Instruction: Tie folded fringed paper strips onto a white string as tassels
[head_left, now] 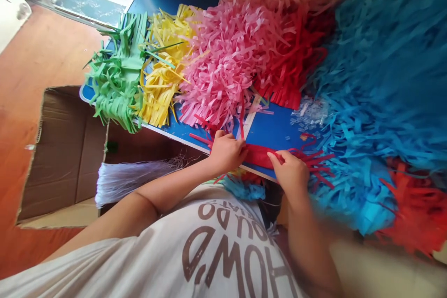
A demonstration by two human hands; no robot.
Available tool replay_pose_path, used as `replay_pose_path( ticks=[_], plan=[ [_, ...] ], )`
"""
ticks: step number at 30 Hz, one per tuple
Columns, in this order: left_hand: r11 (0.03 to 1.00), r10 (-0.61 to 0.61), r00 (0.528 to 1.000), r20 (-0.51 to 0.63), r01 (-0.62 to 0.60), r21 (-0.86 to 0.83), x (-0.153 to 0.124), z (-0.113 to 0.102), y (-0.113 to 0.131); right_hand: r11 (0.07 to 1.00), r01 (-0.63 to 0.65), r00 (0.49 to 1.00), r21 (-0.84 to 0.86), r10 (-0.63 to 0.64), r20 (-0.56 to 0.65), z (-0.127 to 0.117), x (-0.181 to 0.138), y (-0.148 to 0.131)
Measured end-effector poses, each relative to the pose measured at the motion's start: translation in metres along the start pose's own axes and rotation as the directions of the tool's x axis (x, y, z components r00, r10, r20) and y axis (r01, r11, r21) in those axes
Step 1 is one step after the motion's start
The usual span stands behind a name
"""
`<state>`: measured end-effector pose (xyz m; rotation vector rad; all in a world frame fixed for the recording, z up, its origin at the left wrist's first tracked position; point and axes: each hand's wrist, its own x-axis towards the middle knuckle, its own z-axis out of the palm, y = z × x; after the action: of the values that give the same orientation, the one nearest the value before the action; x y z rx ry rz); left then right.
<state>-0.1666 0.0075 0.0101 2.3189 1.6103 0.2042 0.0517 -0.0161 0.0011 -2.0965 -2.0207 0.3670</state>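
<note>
A strip of red fringed tissue paper (259,156) lies across the near edge of the blue table (279,123), its cut ends sticking out at both sides. My left hand (226,151) is closed on its left part. At its right part, my right hand (290,171) pinches the paper between thumb and fingers. Just beyond my hands are heaps of fringed paper in pink (226,56) and red (284,74). A large blue fringed heap (377,102) spreads beside my right hand.
Yellow (162,74) and green (120,74) fringed paper lie at the table's left end. Small clear plastic bits (310,114) sit near the blue heap. Below the table's left end stand a cardboard box (66,149) and a bundle of pale strands (129,181). More red fringe (422,214) is at right.
</note>
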Motion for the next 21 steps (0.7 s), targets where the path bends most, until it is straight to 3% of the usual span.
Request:
replay_pose_path(
  ticks=[14,21],
  plan=[
    [1.000,-0.007,1.000,-0.013,0.008,0.019,0.0067,-0.0020,0.0047,0.996,-0.081,0.996,-0.029,0.082,0.040,-0.0015,0.0059,-0.0024],
    [0.999,-0.036,0.999,0.039,0.035,0.027,0.0101,-0.0016,0.0053,0.992,-0.122,0.991,-0.037,0.124,0.055,-0.0016,0.0072,-0.0058]
  ],
)
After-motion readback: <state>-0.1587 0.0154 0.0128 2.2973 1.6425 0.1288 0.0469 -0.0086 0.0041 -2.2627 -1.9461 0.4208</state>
